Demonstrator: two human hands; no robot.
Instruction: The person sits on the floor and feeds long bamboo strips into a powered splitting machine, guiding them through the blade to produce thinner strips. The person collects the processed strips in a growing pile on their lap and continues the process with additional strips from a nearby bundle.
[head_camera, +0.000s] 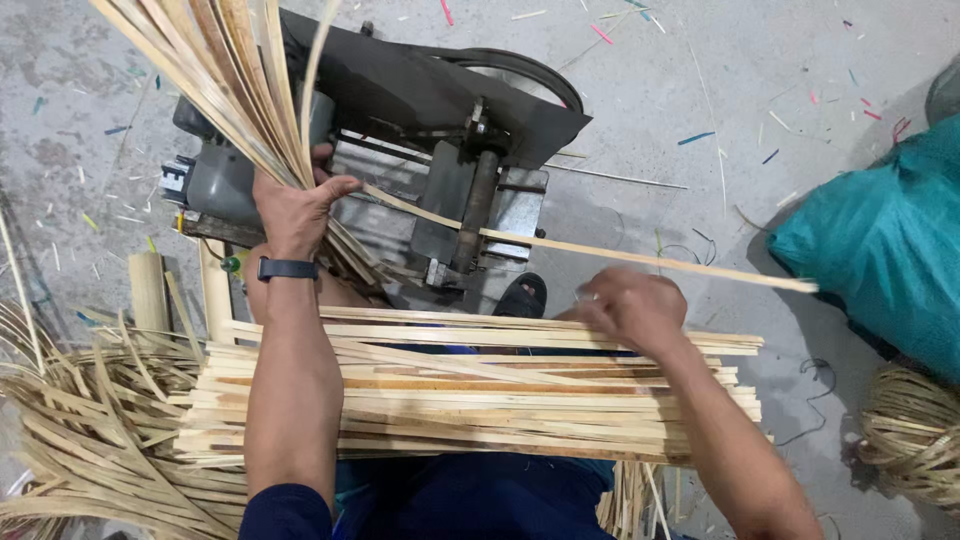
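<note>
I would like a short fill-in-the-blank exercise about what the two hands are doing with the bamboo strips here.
1. The left hand grips a bundle of bamboo strips and wears a dark ____ on its wrist.
2. The right hand rests on the ____ of strips across the lap.
3. A single strip passes through the grey ____.
4. The bag at right is ____.

Missing words: band; stack; machine; teal

Single head-worn view, looking steeply down, close above lap and floor

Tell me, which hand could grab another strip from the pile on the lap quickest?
Probably the right hand: it rests on the stacked strips. The left hand is full, gripping a raised bundle.
</note>
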